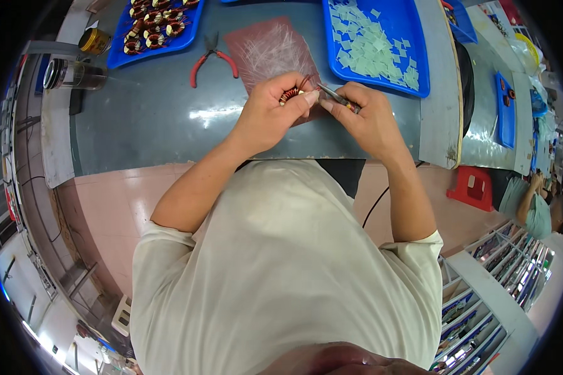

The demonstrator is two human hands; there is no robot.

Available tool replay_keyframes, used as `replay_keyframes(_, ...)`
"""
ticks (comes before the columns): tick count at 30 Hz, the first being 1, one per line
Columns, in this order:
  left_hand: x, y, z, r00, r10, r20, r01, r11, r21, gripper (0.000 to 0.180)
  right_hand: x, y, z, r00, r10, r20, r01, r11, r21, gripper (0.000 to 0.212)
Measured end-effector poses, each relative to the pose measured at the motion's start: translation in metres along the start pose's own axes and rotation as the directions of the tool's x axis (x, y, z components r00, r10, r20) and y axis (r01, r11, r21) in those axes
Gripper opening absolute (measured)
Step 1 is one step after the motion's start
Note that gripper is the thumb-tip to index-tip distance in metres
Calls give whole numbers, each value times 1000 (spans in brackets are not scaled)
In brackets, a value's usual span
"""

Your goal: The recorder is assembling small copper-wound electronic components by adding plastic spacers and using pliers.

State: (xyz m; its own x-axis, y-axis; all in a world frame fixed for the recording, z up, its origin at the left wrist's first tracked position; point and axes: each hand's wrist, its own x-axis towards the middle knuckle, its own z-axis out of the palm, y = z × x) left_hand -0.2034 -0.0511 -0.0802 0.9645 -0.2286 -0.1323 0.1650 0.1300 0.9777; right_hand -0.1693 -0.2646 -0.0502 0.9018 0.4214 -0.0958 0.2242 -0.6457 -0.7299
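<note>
Over the near part of the bench, my left hand point(264, 119) pinches a ring-shaped coil point(288, 95) wound with copper-coloured wire. A loose wire loop sticks up from it, and the fingers cover much of the ring. Close on its right, my right hand point(372, 119) grips a slim metal-tipped tool point(339, 97). Its tip points left toward the coil at the left fingertips; whether it touches the wire is too small to tell. Beneath both hands lies a reddish-brown mat point(256, 47) strewn with thin pale strands.
Red-handled cutting pliers point(213, 57) lie left of the mat. Several wound coils fill a blue tray point(116, 61) at far left; pale square pieces lie in another blue tray point(422, 81) at far right. A lidded jar point(84, 75) stands left. A red stool point(469, 190) and another person's arm point(532, 190) are at right.
</note>
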Motion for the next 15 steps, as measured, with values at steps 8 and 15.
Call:
replay_keyframes(8,3,-6,-5,1000,7,29,-8,1000,22,15,-1,-3,12,997,-44,-57,49,995,91,23)
replay_keyframes(15,4,0,-5,996,90,1,-89,989,121,16,-7,-2,18,988,-65,-141,50,993,-108,21)
